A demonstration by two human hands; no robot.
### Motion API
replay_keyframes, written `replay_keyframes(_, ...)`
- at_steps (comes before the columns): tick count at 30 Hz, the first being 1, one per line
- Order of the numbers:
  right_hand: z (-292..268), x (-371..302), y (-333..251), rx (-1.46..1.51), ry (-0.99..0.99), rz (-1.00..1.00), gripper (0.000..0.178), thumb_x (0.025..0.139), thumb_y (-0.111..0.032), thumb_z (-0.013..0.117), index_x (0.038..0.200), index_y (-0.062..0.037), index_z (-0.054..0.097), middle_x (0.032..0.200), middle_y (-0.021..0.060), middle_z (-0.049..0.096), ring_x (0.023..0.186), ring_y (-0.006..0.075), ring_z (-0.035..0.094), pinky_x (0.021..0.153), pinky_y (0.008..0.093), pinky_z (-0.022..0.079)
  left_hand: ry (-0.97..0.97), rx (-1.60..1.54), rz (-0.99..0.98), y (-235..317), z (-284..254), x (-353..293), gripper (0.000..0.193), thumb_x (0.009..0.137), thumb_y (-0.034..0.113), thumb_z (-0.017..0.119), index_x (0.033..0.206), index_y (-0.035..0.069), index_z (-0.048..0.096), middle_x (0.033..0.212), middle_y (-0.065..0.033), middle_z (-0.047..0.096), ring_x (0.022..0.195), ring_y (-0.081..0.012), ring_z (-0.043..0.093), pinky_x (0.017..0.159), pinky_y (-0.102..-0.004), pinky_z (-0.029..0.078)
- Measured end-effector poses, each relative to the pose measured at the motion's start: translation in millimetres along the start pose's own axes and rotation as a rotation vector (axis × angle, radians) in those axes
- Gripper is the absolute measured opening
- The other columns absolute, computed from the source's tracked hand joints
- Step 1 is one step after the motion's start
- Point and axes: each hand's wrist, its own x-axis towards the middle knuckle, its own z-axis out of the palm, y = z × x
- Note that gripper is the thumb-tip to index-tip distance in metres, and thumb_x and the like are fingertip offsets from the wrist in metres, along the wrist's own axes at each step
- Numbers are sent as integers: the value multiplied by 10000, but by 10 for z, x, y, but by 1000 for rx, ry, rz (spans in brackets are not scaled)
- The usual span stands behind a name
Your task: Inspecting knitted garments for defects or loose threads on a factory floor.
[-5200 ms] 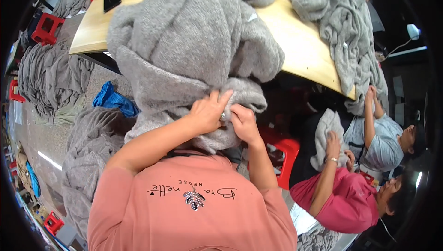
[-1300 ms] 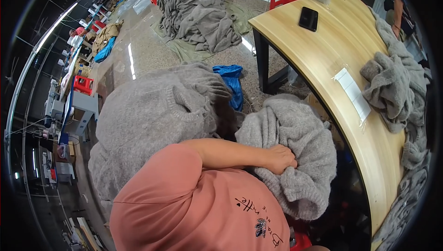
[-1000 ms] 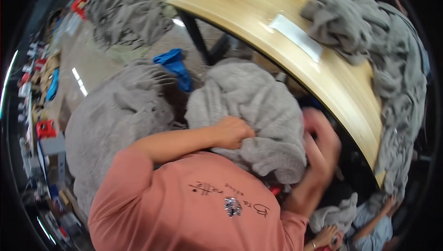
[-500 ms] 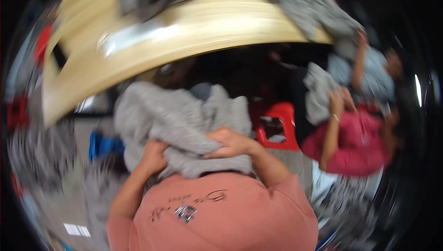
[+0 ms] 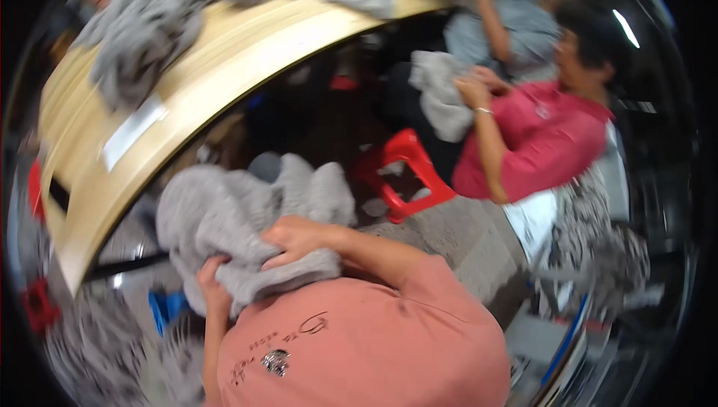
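One bunched grey knitted garment [image 5: 198, 201] sits just off the near edge of the pale wooden surface [image 5: 243, 44]; left hand [image 5: 215, 278] clamps fingers on its left side, right hand [image 5: 299, 237] on a middle fold; its long axis is unclear.

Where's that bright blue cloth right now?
In the head view, the blue cloth is at the lower left, between the lower corner of the wooden table and the grey knit garment gripped by the left hand and right hand.

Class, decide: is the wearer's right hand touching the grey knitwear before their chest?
Touching: the head view shows the right hand grasping a fold of the grey knitwear.
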Motion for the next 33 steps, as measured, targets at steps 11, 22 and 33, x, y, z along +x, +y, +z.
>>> replay_keyframes(11,46,-399,160,-23,29,-31,425,737,-431,605,697,-19,510,637,149,531,569,319,532,483,375,399,17,155,-32,148,124,-244,212,608,107,625,796,11,617,777,-122,630,754,-246,616,678,-304,461)
replay_keyframes(22,-27,-57,578,317,47,-33,382,725,-392,599,833,-29,552,796,188,556,743,354,534,631,404,406,-183,-48,-33,166,78,489,263,681,129,617,897,-16,579,877,-104,582,826,-144,526,694,-276,407)
replay_keyframes(33,308,352,806,138,-5,-335,245,640,-241,575,596,-47,433,736,103,440,729,314,463,569,411,378,-408,-133,249,1216,-440,1277,324,669,137,580,957,-10,557,995,-122,547,920,-205,514,740,-304,404)
